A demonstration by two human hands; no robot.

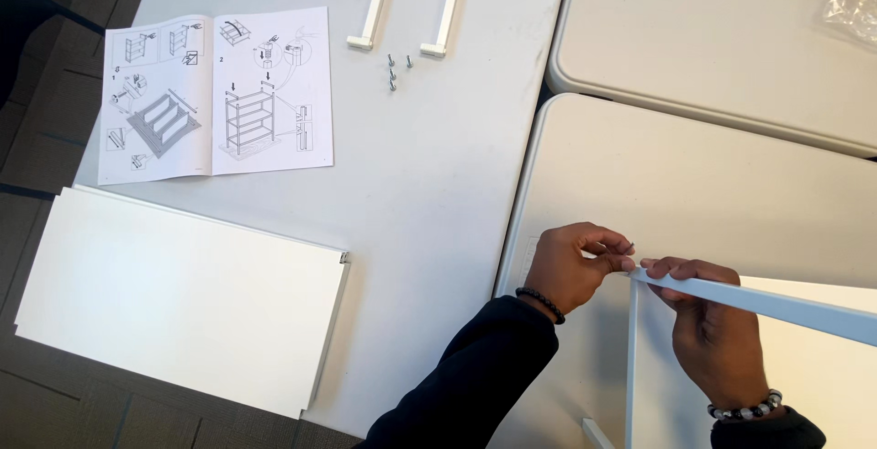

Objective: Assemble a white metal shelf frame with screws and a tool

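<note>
Pinching something small and dark between thumb and fingertips, too tiny to tell what, the left hand (574, 266) sits closed at the end of a long white rail (776, 304), touching its tip. The right hand (713, 326) is curled around that same rail just behind the tip, fingers over the top and thumb below. The rail is a slim, flat-sided white bar that runs from the hands off to the right edge of the view, tilted slightly downward; a second thin white upright (630, 367) meets it at the corner under the hands. Both lie over a pale table (694, 184). Farther left, a large white panel (183, 294) rests flat, with an open instruction booklet (217, 93) above it, a few small screws (394, 71) and two more white rails (411, 1) near the top.
</note>
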